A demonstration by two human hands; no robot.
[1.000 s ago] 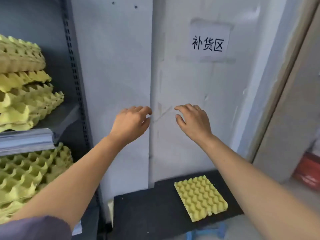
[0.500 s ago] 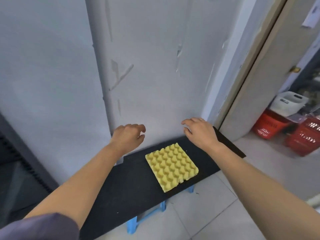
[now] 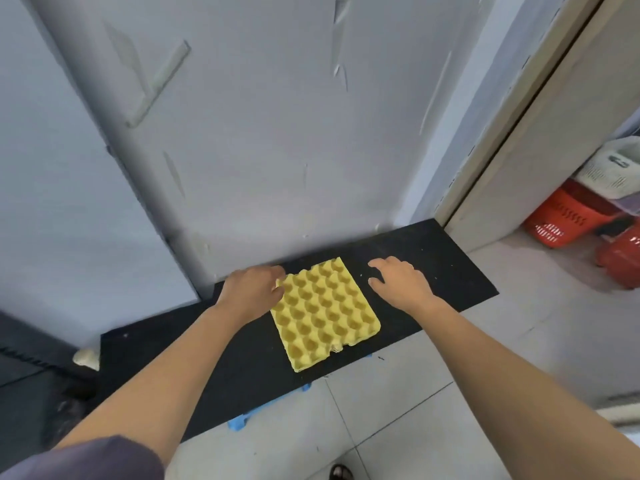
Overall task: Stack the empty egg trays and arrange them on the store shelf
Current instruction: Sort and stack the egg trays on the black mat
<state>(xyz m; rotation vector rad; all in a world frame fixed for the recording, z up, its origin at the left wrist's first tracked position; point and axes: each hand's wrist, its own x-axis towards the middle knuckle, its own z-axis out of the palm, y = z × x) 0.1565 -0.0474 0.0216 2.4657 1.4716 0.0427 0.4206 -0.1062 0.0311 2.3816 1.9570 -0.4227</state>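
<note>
One yellow egg tray [image 3: 323, 311] lies flat, cups up, on a low black platform [image 3: 433, 271] against the grey wall. My left hand [image 3: 251, 292] is at the tray's far left corner, fingers curled and touching its edge. Just right of the tray, my right hand [image 3: 398, 284] hovers over the black surface with fingers spread, a small gap between it and the tray. The shelf with the other trays is out of view.
The platform rests on a blue stool or crate [image 3: 239, 422] over a tiled floor. Red shopping baskets [image 3: 568, 220] and a pale basket [image 3: 613, 171] stand behind a door frame at the right. A dark shelf base [image 3: 27, 355] shows at lower left.
My view swung right and down, away from the shelf. Both hands dropped from the wall to the tray; the left now touches its corner.
</note>
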